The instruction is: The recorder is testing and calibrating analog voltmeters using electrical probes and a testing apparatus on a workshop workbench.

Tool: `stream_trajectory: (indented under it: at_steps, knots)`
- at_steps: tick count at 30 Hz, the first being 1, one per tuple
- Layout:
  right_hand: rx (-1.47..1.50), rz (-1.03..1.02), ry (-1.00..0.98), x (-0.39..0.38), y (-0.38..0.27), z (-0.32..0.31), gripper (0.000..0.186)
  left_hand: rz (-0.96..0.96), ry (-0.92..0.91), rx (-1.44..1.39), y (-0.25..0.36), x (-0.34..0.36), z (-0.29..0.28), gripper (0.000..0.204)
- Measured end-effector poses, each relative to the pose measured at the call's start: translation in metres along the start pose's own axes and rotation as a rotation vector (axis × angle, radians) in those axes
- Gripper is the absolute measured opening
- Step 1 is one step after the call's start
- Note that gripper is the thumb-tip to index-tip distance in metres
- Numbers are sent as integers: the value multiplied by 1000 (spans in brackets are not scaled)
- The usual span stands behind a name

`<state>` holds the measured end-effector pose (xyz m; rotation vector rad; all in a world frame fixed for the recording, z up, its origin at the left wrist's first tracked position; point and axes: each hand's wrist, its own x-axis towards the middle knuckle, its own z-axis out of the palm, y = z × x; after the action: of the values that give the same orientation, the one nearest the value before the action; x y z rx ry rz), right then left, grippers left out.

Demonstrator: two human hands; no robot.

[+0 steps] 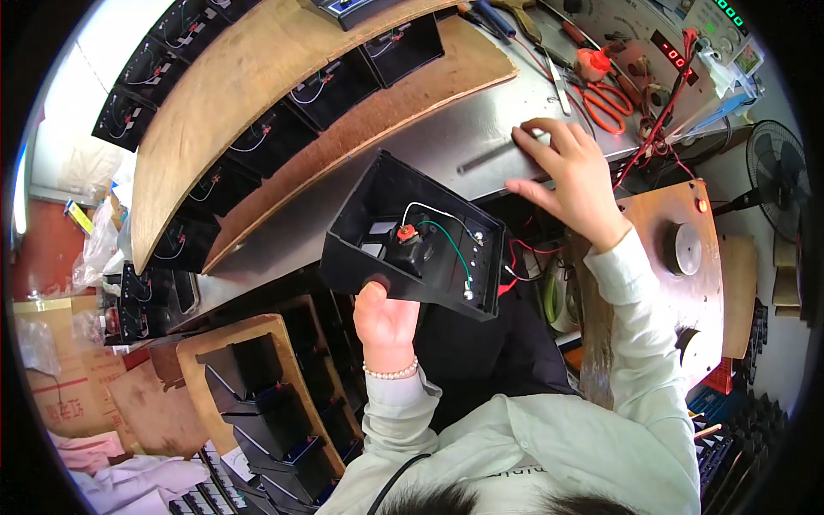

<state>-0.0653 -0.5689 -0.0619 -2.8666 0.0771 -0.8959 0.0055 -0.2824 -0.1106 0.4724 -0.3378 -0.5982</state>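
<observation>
My left hand (385,319) grips a black open-topped plastic housing (352,257) from its near side, thumb on the rim. Inside the housing are a red-topped part (407,233), a white wire and a green wire (456,243) running to metal terminals along one wall. My right hand (571,176) is over the metal bench, thumb and forefinger apart. Beneath its forefinger is a thin dark grey rod (487,160), slightly blurred; whether a fingertip touches it I cannot tell.
Wooden boards (249,112) carry several similar black housings (335,90) at the far left. Orange-handled scissors (608,107), pliers and wires lie by instruments with lit displays at the far right. A wooden-topped box with knobs (661,219) stands at right, near a fan (777,163).
</observation>
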Motion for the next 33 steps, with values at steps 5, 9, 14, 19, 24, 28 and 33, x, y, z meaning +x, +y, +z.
stream_trajectory:
  at_steps: [5, 9, 14, 19, 24, 28, 33]
  knots:
    - [160, 20, 228, -39, 5, -1, 30, 25, 77, 54, -8, -3, -1, 72]
    - [595, 543, 510, -54, -42, -14, 16, 64, 123, 106, -10, -1, 9, 75]
    - [1288, 660, 452, -39, -128, -56, 23, 108, 117, 245, -12, 4, 16, 76]
    - [1153, 305, 332, -23, -130, -39, 24, 46, 96, 211, -7, -6, 1, 74]
    - [1100, 385, 346, -12, -130, -28, 18, -22, 115, 189, -7, -8, 1, 74]
    - [1086, 392, 330, -9, -132, -22, 16, -11, 102, 235, -6, -7, 0, 77]
    - [1040, 369, 324, -7, -134, -20, 17, 19, 128, 231, -7, -8, -3, 80]
